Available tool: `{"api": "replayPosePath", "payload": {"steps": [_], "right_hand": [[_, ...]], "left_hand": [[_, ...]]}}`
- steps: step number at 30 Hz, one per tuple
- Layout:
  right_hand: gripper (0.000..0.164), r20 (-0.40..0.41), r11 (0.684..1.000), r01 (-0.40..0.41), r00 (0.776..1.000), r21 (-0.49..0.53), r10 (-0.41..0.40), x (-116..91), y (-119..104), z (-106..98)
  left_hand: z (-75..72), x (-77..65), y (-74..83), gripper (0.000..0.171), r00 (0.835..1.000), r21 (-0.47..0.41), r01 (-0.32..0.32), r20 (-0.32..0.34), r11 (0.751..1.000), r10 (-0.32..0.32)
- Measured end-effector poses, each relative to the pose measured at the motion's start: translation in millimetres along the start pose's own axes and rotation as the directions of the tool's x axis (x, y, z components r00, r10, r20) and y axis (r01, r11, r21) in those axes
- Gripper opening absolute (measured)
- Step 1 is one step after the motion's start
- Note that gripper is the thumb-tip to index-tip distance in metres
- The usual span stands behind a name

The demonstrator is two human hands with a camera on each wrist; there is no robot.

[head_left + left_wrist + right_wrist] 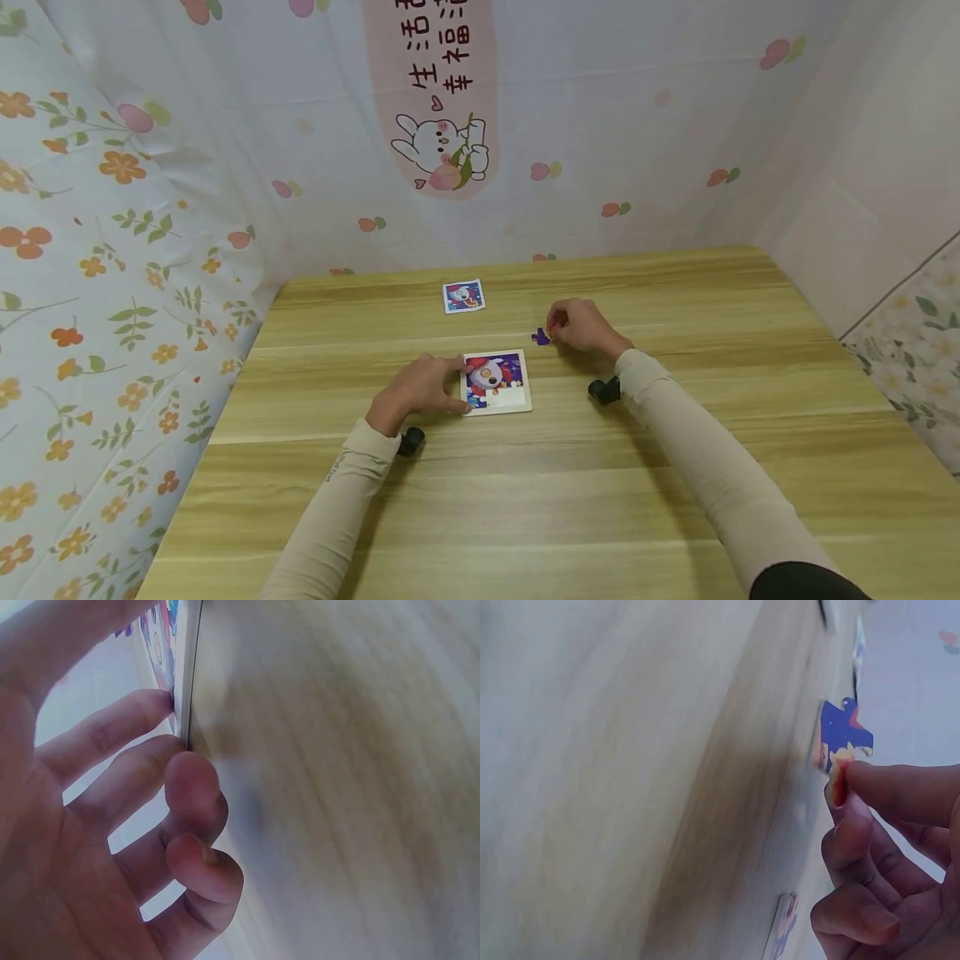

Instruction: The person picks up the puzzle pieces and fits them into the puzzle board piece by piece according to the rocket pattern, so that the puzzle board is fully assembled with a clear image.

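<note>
A jigsaw puzzle tray (527, 387) with a white rim lies on the table, partly filled with a cartoon picture; a blank patch shows at its lower right. My left hand (422, 385) holds it by the left edge, fingers near the upper corner and thumb at the lower corner. To the right of the tray, my right hand (585, 327) pinches a small red and yellow jigsaw piece (840, 787) between thumb and index finger. A purple-blue jigsaw piece (844, 729) with a rounded knob shows just past those fingertips and overlaps the pinched piece.
A square picture card (464, 297) lies behind the tray. Another jigsaw piece (784, 926) lies on the wood at the bottom of the right wrist view. The table (510, 500) meets a patterned curtain (600, 150) at the back, and a flowered one (112, 292) hangs along its left.
</note>
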State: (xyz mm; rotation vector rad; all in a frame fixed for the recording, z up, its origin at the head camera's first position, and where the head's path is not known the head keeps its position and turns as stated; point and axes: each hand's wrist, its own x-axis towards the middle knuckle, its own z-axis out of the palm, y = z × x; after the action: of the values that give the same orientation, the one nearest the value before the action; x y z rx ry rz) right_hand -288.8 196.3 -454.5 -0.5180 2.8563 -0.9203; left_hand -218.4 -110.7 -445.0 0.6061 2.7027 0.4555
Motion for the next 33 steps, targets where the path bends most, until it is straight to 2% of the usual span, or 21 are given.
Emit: {"api": "replayPosePath", "payload": {"steps": [4,7,11,25,33], "right_hand": [[0.007,0.023,0.994,-0.001,1.000,0.113,-0.002,-3,-6,2],[0.006,0.069,0.976,-0.010,0.998,0.220,-0.006,-4,-10,5],[0.009,0.131,0.956,-0.008,0.991,0.293,-0.032,-7,-20,11],[0.010,0.243,0.942,0.023,0.964,0.336,-0.110,-13,-39,28],[0.013,0.323,0.941,0.025,0.936,0.337,-0.140,-16,-51,36]], "left_hand": [[-0.1,0.0,-0.8,0.070,1.000,-0.006,0.003,0.003,1.000,-0.003],[-0.3,-0.1,-0.7,0.070,1.000,-0.012,0.004,0.005,1.000,-0.004],[-0.6,-0.5,-0.6,0.069,1.000,-0.011,0.001,0.007,1.000,-0.001],[-0.4,-0.2,-0.8,0.068,1.000,0.000,-0.028,0.001,1.000,0.028],[0.1,0.2,-2.3,0.069,0.999,0.010,-0.035,-0.002,0.999,0.035]]}}
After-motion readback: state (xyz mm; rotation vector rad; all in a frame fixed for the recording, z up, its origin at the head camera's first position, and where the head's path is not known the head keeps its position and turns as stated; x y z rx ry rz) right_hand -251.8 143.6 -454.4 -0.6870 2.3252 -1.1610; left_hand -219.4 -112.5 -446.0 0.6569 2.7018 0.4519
